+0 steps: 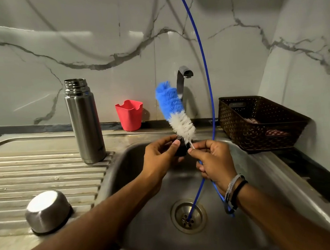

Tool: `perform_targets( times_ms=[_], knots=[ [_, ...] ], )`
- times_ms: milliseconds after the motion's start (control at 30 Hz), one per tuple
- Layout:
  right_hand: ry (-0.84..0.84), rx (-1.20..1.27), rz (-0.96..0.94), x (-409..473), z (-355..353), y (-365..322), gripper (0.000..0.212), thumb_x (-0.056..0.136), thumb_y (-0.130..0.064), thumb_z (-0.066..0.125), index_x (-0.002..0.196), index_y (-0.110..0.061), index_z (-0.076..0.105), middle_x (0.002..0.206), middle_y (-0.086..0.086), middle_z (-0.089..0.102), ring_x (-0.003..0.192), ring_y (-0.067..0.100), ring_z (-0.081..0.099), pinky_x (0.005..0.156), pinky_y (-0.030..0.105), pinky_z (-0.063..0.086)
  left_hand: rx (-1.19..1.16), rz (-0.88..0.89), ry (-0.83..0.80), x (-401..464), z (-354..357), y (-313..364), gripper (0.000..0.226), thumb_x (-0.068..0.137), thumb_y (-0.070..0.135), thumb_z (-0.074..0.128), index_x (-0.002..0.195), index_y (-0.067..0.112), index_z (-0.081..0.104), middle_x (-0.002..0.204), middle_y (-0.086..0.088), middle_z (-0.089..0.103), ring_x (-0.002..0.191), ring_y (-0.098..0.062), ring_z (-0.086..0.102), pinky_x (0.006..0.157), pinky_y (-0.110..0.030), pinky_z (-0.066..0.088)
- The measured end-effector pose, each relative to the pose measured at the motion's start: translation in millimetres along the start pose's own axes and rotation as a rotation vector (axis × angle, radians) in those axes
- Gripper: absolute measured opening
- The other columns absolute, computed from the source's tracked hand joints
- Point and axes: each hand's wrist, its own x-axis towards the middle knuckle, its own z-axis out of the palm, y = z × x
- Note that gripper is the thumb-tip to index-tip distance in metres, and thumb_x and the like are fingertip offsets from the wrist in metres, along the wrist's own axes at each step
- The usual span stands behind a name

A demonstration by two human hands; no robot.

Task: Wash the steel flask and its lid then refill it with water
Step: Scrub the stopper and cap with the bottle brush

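flask [85,121] open, upright on drainboard | left hand [160,154] grips dark stopper [181,150] over sink [252,169] | right hand [212,160] pinches bottle brush [176,112] stem | wet steel probably slippery (grab mid-body)

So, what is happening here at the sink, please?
A person stands over the steel sink, washing a flask. The left hand holds a small black stopper, and the right hand pinches the stem of a blue and white bottle brush against it. The open steel flask stands upright on the draining board; its steel cup lid lies upside down nearer the person. No water runs from the tap.
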Motion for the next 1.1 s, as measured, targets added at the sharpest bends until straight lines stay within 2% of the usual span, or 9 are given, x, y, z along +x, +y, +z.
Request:
perform_targets(
  times_ms=[100, 200, 367, 433, 600, 667, 733, 867, 1100],
  knots=[
    [0.008, 0.02, 0.087, 2.3, -4.8, 3.1, 0.006, 0.091, -0.005, 0.068, 0.096, -0.004, 0.065, 0.062, 0.005, 0.054, 0.038, 0.009, 0.039, 0.034, 0.018, 0.027, 0.538, 0.447, -0.059, 6.3, -15.5, 1.1, 0.041, 0.089, 0.013, 0.077, 0.128, 0.018, 0.067, 0.122, 0.003, 0.071, 0.114, -0.014, 0.066, 0.099, -0.037, 0.057],
    [-0.014, 0.092, 0.202, 4.5, -9.7, 4.8, 0.005, 0.089, -0.003, 0.067, 0.094, -0.004, 0.066, 0.072, 0.009, 0.059, 0.04, 0.008, 0.04, 0.033, 0.018, 0.027, 0.951, 0.801, -0.259, 8.8, -29.8, 7.1, 0.052, 0.091, 0.013, 0.072, 0.14, 0.015, 0.056, 0.137, -0.001, 0.059, 0.127, -0.015, 0.055, 0.106, -0.035, 0.049],
    [-0.097, 0.202, 0.3, 5.5, -13.5, -1.4, 0.012, 0.09, -0.005, 0.065, 0.101, -0.002, 0.066, 0.074, 0.008, 0.061, 0.042, 0.006, 0.039, 0.033, 0.017, 0.025, 1.155, 1.068, -0.348, 8.2, -37.8, 19.2, 0.051, 0.097, 0.01, 0.064, 0.146, 0.006, 0.049, 0.144, -0.009, 0.054, 0.131, -0.025, 0.052, 0.11, -0.035, 0.044],
    [-0.101, 0.229, 0.286, 6.9, -14.2, -2.3, 0.011, 0.091, -0.006, 0.065, 0.1, -0.002, 0.066, 0.076, 0.009, 0.063, 0.043, 0.007, 0.041, 0.033, 0.017, 0.026, 1.014, 0.99, -0.281, 6.2, -37.3, 17.1, 0.057, 0.096, 0.006, 0.066, 0.149, 0.008, 0.046, 0.145, -0.006, 0.053, 0.134, -0.02, 0.05, 0.111, -0.036, 0.045],
    [-0.031, 0.071, 0.097, 9.6, -17.4, 3.7, 0.011, 0.095, -0.011, 0.063, 0.098, 0.0, 0.065, 0.082, 0.012, 0.068, 0.04, 0.011, 0.045, 0.034, 0.018, 0.03, 0.337, 0.468, 0.026, 12.9, -30.5, -0.7, 0.056, 0.097, 0.002, 0.064, 0.148, 0.018, 0.049, 0.139, -0.003, 0.059, 0.127, -0.019, 0.06, 0.101, -0.047, 0.056],
    [-0.051, -0.01, 0.003, 5.4, -13.8, 5.2, 0.014, 0.096, -0.013, 0.063, 0.097, 0.001, 0.063, 0.08, 0.011, 0.067, 0.038, 0.012, 0.043, 0.034, 0.018, 0.029, 0.188, 0.281, 0.012, 15.3, -34.4, -5.4, 0.047, 0.098, 0.004, 0.062, 0.142, 0.021, 0.056, 0.136, -0.007, 0.064, 0.122, -0.023, 0.065, 0.102, -0.05, 0.055],
    [-0.05, -0.049, -0.068, 2.3, -7.9, 6.0, 0.014, 0.097, -0.012, 0.063, 0.096, 0.002, 0.062, 0.077, 0.013, 0.064, 0.035, 0.01, 0.04, 0.033, 0.017, 0.029, 0.077, 0.132, -0.03, 13.8, -36.3, -4.6, 0.04, 0.099, 0.002, 0.061, 0.135, 0.019, 0.062, 0.129, -0.011, 0.068, 0.117, -0.026, 0.069, 0.094, -0.043, 0.059],
    [0.025, -0.071, -0.133, 8.0, -6.8, 5.6, 0.01, 0.097, -0.008, 0.061, 0.094, 0.002, 0.062, 0.074, 0.013, 0.062, 0.034, 0.009, 0.039, 0.033, 0.017, 0.029, 0.025, 0.063, -0.166, 6.0, -25.0, 4.2, 0.036, 0.098, 0.0, 0.059, 0.13, 0.016, 0.066, 0.121, -0.008, 0.073, 0.111, -0.025, 0.071, 0.087, -0.035, 0.061],
    [-0.033, -0.222, -0.266, 1.3, 2.4, 11.4, 0.007, 0.095, -0.012, 0.066, 0.088, -0.013, 0.067, 0.075, 0.006, 0.067, 0.042, 0.001, 0.05, 0.044, 0.016, 0.039, -0.157, 0.019, 0.051, 8.1, -21.0, 0.8, 0.034, 0.097, -0.002, 0.06, 0.13, 0.01, 0.064, 0.116, -0.012, 0.075, 0.104, -0.027, 0.074, 0.082, -0.033, 0.062]
  ],
)
